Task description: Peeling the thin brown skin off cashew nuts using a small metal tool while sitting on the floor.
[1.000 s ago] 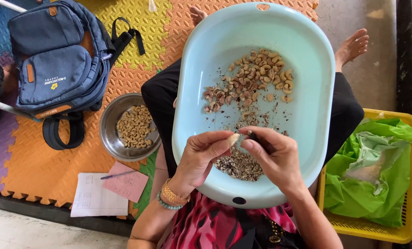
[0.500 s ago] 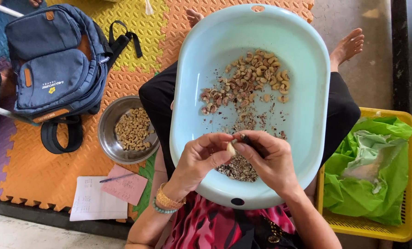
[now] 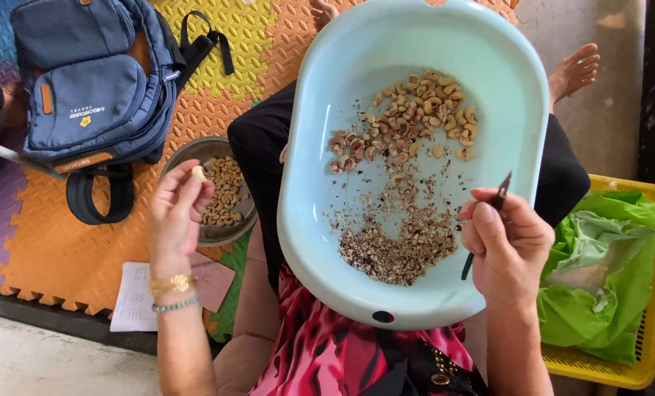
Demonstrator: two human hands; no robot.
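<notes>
A peeled cashew nut (image 3: 197,173), pale and clean, sits between the thumb and the fingertips of the left hand (image 3: 175,213), which is closed lightly around it. This hand is held over the near edge of a round metal bowl (image 3: 188,158) that stands on the floor mat and already contains many peeled nuts (image 3: 225,192) of the same pale colour. On the left wrist there are a gold bracelet and a string of small green beads.

The right hand (image 3: 505,246) is closed around a thin dark tool (image 3: 486,224) with a pointed tip; the tip points up and away from the person, and the lower end comes out under the fingers. This hand is at the right rim of a big oval basin (image 3: 320,139) of light blue colour, which rests on the person's lap. In the far part of the basin lies a group of unpeeled nuts (image 3: 408,121), some with reddish-brown skin. In the near part there is a heap of skin scraps (image 3: 397,246).

On the mat beside the metal bowl lies a blue backpack (image 3: 93,88), and near the left wrist some sheets of paper (image 3: 133,297). To the right stands a yellow basket (image 3: 635,367) lined with a green plastic bag (image 3: 598,279).
</notes>
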